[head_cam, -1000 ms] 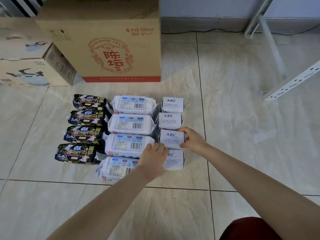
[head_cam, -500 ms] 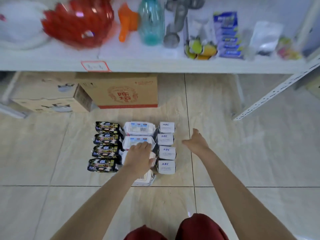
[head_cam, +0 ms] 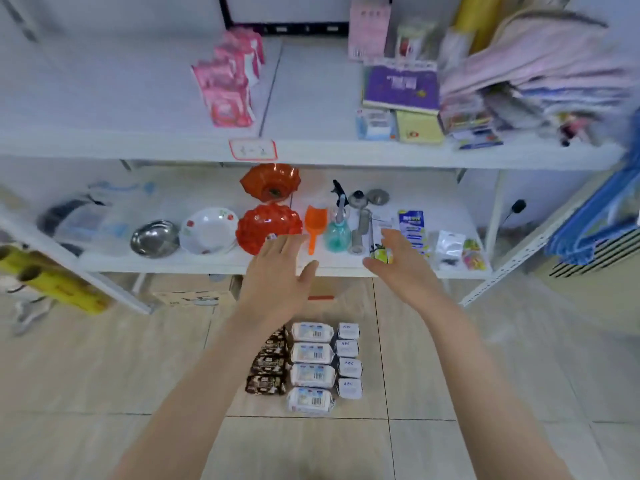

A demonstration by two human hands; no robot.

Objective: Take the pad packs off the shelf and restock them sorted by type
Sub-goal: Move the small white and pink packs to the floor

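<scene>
Twelve pad packs lie on the pale tiled floor point(head_cam: 104, 375) in three touching columns of four: dark brown patterned packs point(head_cam: 268, 367) on the left, larger white packs with barcode labels point(head_cam: 311, 362) in the middle, and small white packs printed "ABC" point(head_cam: 349, 362) on the right. Above them both bare hands are raised in front of the lower white shelf point(head_cam: 207, 263). The left hand point(head_cam: 277, 275) has its fingers point(head_cam: 289, 245) straight and close together, the thumb spread aside, holding nothing. The right hand point(head_cam: 401, 265) is also empty, with its fingers point(head_cam: 393, 239) relaxed and slightly parted. Behind the hands, the lower shelf carries a red faceted plastic bowl point(head_cam: 268, 226), an orange plastic scoop point(head_cam: 314, 223) and a teal spray bottle point(head_cam: 337, 233). A row of pink pad packs point(head_cam: 228, 84) stands on the upper white shelf point(head_cam: 138, 147).
</scene>
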